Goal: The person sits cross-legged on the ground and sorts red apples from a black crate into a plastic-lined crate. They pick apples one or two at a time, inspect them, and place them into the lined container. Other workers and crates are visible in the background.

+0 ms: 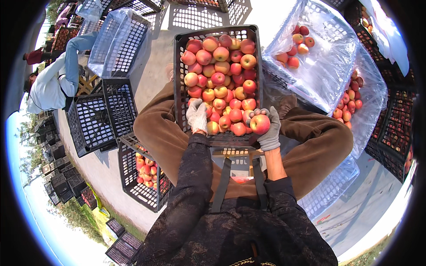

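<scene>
A black plastic crate full of red and yellow apples stands between my knees. My right hand, in a grey work glove, holds a red apple over the crate's near right corner. Another apple lies just behind those fingers; whether they touch it I cannot tell. My left hand, in a pale knitted glove, rests at the near left part of the crate among the apples. Its fingertips point down, and whether an apple is under them is hidden.
Right of the crate, a plastic-lined crate holds several apples, with another lined crate beside it. On my left are an empty black crate and one partly filled with apples. A person sits farther left.
</scene>
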A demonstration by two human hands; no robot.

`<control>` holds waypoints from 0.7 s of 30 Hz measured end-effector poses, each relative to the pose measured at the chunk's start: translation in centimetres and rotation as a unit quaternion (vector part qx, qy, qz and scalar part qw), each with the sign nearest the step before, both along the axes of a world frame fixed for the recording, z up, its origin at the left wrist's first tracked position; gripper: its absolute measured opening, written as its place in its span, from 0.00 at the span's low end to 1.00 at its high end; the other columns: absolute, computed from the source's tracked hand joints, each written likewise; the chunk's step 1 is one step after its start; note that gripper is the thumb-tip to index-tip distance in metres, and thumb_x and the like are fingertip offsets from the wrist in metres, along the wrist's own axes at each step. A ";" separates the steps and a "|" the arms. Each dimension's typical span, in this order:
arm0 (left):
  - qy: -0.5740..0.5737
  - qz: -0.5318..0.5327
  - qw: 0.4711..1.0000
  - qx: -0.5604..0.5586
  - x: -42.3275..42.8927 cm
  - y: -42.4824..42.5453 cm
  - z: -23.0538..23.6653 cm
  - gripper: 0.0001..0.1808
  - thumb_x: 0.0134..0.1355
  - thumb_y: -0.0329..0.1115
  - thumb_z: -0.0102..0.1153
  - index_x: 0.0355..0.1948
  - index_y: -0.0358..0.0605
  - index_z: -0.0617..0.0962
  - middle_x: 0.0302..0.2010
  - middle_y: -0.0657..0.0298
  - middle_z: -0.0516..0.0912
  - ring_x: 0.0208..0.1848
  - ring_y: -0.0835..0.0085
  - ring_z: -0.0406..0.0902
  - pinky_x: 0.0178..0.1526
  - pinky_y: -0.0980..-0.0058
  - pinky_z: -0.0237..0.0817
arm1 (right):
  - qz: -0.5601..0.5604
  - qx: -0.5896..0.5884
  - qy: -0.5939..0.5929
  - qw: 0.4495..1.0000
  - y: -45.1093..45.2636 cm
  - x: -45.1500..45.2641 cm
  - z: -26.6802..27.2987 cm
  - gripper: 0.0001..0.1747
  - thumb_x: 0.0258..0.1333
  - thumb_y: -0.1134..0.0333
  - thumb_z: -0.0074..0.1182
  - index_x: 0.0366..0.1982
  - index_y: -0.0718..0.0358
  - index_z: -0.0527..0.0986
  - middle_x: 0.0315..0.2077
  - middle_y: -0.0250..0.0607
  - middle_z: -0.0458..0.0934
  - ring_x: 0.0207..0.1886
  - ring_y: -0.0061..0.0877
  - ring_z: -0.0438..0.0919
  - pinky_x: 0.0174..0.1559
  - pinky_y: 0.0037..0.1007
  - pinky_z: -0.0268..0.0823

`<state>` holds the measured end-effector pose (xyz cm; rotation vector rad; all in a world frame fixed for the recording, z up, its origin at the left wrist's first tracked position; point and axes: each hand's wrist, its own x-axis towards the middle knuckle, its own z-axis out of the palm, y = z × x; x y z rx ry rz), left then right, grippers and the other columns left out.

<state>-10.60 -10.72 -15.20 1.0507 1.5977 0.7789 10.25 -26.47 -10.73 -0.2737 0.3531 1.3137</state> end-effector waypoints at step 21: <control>-0.343 0.084 0.877 -0.325 5.3 -1.8 1.2 0.27 0.68 0.56 0.45 0.50 0.42 0.74 0.38 0.55 0.81 0.31 0.63 0.80 0.24 0.72 0.70 | 0.116 -0.142 -0.224 0.957 0.4 -0.3 1.8 0.21 0.64 0.69 0.52 0.57 0.68 0.71 0.55 0.50 0.75 0.47 0.39 0.83 0.51 0.33 0.76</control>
